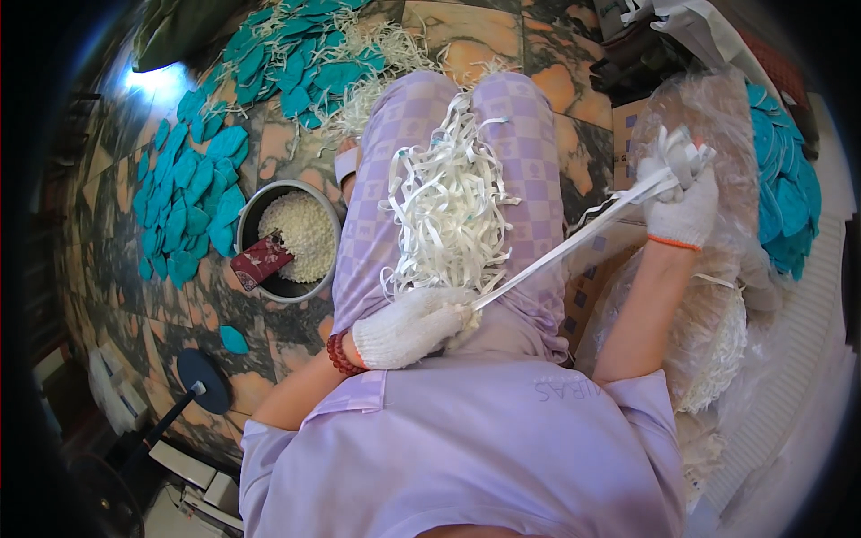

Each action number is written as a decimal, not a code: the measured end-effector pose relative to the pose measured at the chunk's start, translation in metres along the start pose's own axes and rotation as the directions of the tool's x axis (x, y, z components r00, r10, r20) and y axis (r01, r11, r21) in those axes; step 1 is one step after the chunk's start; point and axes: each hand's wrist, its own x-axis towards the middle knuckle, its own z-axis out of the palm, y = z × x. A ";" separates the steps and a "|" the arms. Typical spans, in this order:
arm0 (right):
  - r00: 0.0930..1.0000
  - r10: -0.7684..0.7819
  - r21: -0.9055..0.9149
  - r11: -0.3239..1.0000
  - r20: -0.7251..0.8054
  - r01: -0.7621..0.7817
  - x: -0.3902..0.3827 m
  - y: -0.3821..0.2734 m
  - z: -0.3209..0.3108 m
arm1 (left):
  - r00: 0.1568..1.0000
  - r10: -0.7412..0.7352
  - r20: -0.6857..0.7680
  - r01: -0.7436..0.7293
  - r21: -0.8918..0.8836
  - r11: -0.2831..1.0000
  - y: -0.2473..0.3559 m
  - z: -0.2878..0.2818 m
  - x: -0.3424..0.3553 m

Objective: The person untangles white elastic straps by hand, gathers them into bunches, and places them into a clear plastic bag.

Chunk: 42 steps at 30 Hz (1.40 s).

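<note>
Both my hands wear white knit gloves. My left hand (413,328) is closed on one end of a bundle of white strips (574,242), low on my lap. From there the bundle runs taut up to the right, where my right hand (682,202) is closed around its other end. Loops of the strips stick out above the right fist. Between my thighs lies a tangled pile of loose white strips (453,215), just beyond the left hand. Its strands are narrow, flat and curly.
A metal pot (334,260) of small white pieces (300,233) stands at my left, a dark red packet (262,260) in it. Flat teal pieces (184,206) cover floor beyond. Teal pieces (780,188) and clear plastic bags (695,117) lie at right. A round black base (204,381) stands lower left.
</note>
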 end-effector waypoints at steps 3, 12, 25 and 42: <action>0.986 -0.132 -0.056 0.990 -0.102 0.126 0.015 -0.002 -0.011 | 1.000 0.026 0.010 -0.026 -0.013 1.000 -0.012 -0.004 0.002; 0.891 -0.384 -0.352 0.890 -0.240 0.289 0.088 -0.046 -0.083 | 0.994 -0.105 0.022 0.104 0.034 0.994 0.005 -0.012 -0.014; 0.909 -0.404 -0.511 0.805 -0.101 0.301 0.200 -0.078 -0.174 | 0.998 -0.063 0.023 0.062 0.065 0.996 -0.013 -0.029 -0.032; 0.766 0.320 -0.326 0.933 0.558 -0.152 -0.058 0.068 0.061 | 0.999 0.029 -0.023 -0.036 -0.478 0.878 -0.025 -0.035 0.006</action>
